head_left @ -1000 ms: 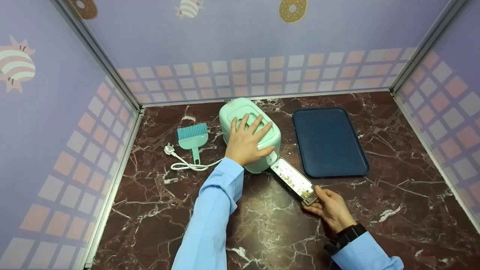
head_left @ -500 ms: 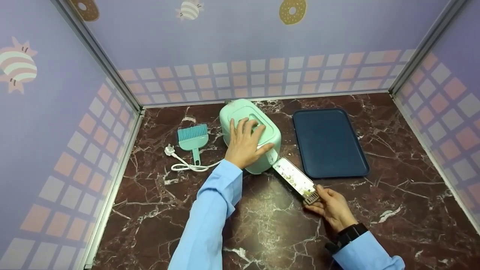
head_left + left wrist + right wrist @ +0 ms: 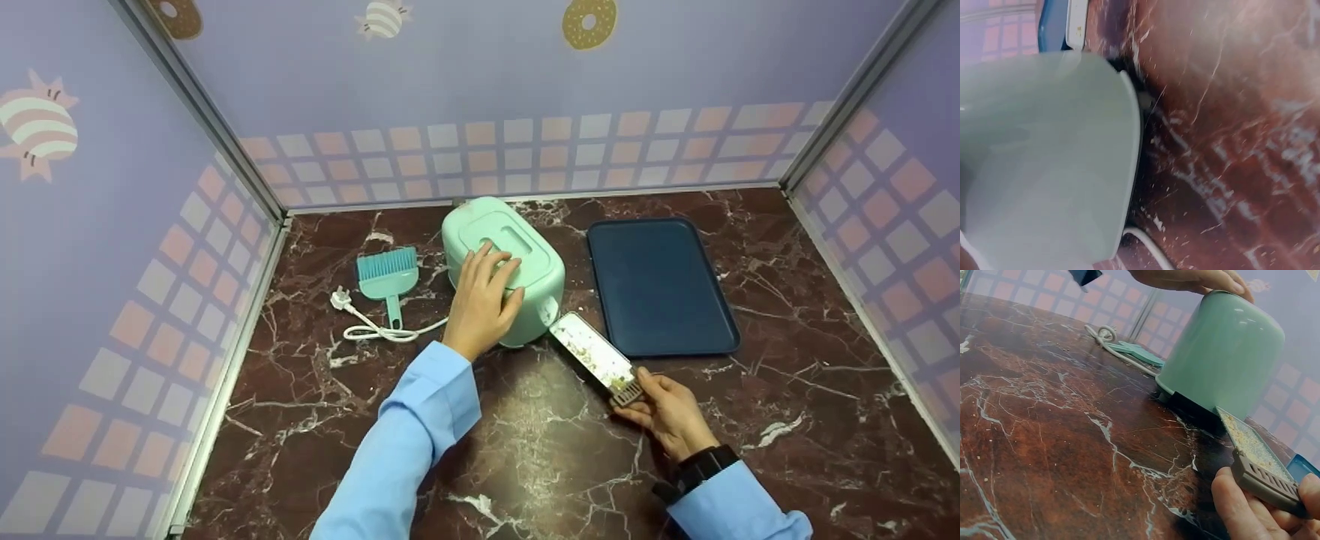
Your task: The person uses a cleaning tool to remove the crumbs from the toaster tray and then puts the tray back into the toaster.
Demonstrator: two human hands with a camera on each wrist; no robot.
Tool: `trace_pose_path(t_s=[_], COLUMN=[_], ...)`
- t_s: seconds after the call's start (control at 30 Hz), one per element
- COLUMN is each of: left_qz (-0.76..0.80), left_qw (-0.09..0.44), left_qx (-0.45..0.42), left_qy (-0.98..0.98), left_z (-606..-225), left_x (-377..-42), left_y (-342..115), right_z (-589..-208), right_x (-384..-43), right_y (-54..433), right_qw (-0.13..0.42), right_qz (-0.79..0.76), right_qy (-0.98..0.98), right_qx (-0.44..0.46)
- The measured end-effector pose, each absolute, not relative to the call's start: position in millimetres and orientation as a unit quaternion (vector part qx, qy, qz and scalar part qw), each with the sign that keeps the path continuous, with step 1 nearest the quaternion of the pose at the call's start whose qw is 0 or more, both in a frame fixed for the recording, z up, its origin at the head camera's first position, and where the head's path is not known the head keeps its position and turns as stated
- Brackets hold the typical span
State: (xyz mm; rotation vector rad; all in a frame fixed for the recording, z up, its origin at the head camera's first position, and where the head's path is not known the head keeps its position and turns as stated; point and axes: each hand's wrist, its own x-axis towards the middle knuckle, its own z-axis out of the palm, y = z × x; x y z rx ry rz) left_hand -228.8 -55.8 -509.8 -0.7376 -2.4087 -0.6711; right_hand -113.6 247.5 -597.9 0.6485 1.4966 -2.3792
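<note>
A mint-green toaster (image 3: 541, 264) with a lidded top stands on the dark marbled table. On its near-left top edge rests my left hand (image 3: 480, 307), fingers loosely bent and close together. My right hand (image 3: 666, 412) pinches the slotted end of a crumb tray (image 3: 592, 349) between thumb and fingers. Crumbs (image 3: 1247, 441) are scattered over the tray's pale surface in the right wrist view. The tray's far end lies beside the toaster's lower corner; I cannot tell whether they touch. In the left wrist view the toaster's side (image 3: 1050, 157) fills much of the frame.
A turquoise brush and dustpan set (image 3: 388, 281) lies left of the toaster. Near it are the white power cord (image 3: 382, 334) and its plug (image 3: 340, 299). A dark blue tray (image 3: 660, 285) lies to the right. Patterned walls (image 3: 480, 157) enclose the table's back and sides.
My left hand has drawn its spread fingers together and slid back toward the toaster's near-left edge. The crumb tray in my right hand has shifted slightly to the right.
</note>
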Motion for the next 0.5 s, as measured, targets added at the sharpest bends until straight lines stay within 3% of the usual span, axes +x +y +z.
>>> trace_pose_path(t_s=[0.17,0.27,0.37,0.5], left_qz=[-0.277,-0.305,-0.369,-0.502], left_qw=[0.338,0.325,0.241,0.037], left_qx=[-0.289,-0.311,-0.312,-0.227], left_qy=[-0.852,-0.839,-0.841,-0.834], left_z=[-513.8,-519.2,-526.4,-535.6], left_x=[-205.3,-188.3,-169.1,-146.3], left_y=[-52.8,-46.8,-37.8,-22.3], right_z=[-598.1,-598.0,-597.7,-596.4], right_x=[-113.8,-114.0,-114.2,-114.9], right_y=[248.7,248.6,249.0,250.2], right_qw=[0.127,0.125,0.125,0.120], right_qz=[-0.821,-0.821,-0.820,-0.823], right_qy=[0.511,0.511,0.511,0.510], right_qx=[0.221,0.222,0.223,0.221])
